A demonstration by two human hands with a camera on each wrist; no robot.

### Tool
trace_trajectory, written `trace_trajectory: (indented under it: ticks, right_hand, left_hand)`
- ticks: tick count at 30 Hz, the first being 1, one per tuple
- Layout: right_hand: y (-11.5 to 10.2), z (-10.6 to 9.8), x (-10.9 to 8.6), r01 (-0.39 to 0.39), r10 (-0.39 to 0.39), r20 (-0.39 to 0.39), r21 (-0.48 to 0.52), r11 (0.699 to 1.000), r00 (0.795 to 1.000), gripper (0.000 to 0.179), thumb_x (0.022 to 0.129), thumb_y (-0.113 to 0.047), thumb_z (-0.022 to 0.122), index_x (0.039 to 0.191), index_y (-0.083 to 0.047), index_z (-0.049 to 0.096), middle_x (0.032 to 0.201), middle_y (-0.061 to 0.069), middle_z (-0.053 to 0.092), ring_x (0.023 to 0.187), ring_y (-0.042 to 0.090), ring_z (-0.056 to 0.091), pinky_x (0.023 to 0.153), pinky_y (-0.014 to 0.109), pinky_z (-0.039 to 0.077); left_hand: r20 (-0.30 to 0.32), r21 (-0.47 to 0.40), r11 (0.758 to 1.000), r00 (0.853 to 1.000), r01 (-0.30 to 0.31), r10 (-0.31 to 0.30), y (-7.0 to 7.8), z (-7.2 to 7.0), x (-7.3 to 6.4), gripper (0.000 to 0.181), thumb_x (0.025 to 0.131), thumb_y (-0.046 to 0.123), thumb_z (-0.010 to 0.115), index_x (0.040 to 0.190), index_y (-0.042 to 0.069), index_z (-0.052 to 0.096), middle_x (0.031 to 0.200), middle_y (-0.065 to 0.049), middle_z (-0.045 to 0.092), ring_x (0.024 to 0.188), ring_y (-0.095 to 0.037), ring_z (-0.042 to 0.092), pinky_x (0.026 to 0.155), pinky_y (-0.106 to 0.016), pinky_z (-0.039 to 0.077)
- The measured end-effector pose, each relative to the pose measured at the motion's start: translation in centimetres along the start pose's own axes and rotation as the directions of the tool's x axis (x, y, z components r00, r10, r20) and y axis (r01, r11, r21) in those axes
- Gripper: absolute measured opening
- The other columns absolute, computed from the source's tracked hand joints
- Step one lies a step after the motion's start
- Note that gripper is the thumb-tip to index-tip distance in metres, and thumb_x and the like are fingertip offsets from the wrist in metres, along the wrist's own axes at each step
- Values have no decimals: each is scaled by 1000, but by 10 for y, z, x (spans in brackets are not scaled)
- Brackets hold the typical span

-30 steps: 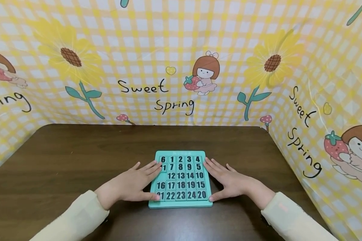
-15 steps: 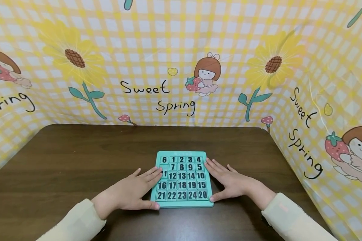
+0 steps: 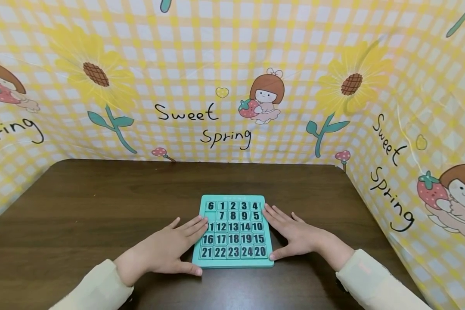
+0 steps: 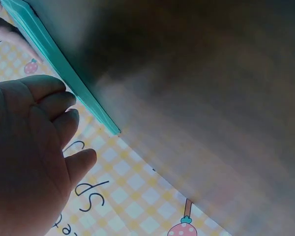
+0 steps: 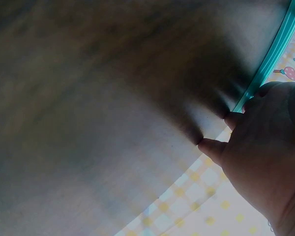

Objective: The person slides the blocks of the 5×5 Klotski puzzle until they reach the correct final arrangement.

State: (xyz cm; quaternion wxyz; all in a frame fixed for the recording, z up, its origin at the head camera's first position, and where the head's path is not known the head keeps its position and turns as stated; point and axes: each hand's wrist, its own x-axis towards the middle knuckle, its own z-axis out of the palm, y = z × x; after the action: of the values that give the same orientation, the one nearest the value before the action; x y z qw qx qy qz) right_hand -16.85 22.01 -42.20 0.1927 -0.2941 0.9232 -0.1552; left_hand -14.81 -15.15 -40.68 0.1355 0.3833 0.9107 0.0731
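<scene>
A turquoise sliding number puzzle lies flat on the table, its numbered tiles facing up. In the second row, the leftmost slot holds no tile; the 11 tile sits directly below it, partly covered by fingertips. My left hand lies palm down with fingers straight, their tips over the puzzle's left edge at that tile, and the thumb beside the near left corner. My right hand rests along the right edge, fingertips at the upper part and thumb at the near right corner. Both wrist views show the puzzle's turquoise side edge.
The dark brown wooden table extends around the puzzle. Behind it and along both sides hangs a yellow-and-white checked cloth printed with flowers, cartoon figures and lettering. Pale sleeves cover both forearms.
The 11 tile has slid toward me from the second row into the third, so the gap is now in the second row. My left hand moved nearer, its thumb leaving the 21 tile.
</scene>
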Motion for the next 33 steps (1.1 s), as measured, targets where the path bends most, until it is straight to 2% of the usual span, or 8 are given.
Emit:
trace_trajectory:
  ticks: [3, 7, 19, 26, 33]
  right_hand:
    - [1, 0, 0, -3, 3, -2, -1, 1000, 1000, 117, 80, -72, 65, 162, -19, 1, 169, 0, -8, 156, 28, -4, 116, 72, 8]
    - [1, 0, 1, -1, 1, -4, -2, 1000, 1000, 117, 79, -73, 65, 162, -19, 0, 169, -1, -8, 157, 27, -4, 116, 71, 7]
    - [3, 1, 1, -1, 1, 4, 18, 1000, 1000, 116, 80, -71, 66, 161, -20, 0, 169, -3, -10, 156, 25, -6, 116, 71, 5]
    - [3, 1, 1, -3, 3, 5, 12, 1000, 1000, 116, 80, -72, 65, 161, -20, 0, 169, -3, -9, 156, 25, -6, 117, 71, 6]
    - [3, 2, 1, -4, 4, -3, 3, 1000, 1000, 117, 80, -72, 65, 162, -20, 0, 169, -3, -9, 157, 25, -5, 117, 71, 6]
  left_hand:
    - [-24, 24, 999, 999, -22, 23, -6, -2, 7, 105, 84, 79, 49, 158, 7, 25, 167, -8, 19, 155, -26, 16, 118, -67, 18]
    - [-53, 46, 999, 998, -21, 24, -14, -5, 18, 103, 86, 77, 50, 158, 8, 25, 167, -8, 18, 155, -26, 16, 118, -66, 18]
    - [-32, 39, 999, 999, 13, -12, -27, -14, 43, 100, 89, 75, 47, 158, 7, 23, 167, -8, 18, 156, -27, 13, 119, -65, 14]
    - [9, 43, 998, 999, 51, -51, -28, -16, 50, 100, 88, 78, 44, 159, 10, 23, 168, -5, 16, 156, -25, 11, 121, -63, 13]
    - [24, 34, 997, 998, 62, -63, -25, -13, 48, 100, 88, 78, 45, 159, 11, 24, 168, -4, 16, 156, -23, 11, 121, -62, 12]
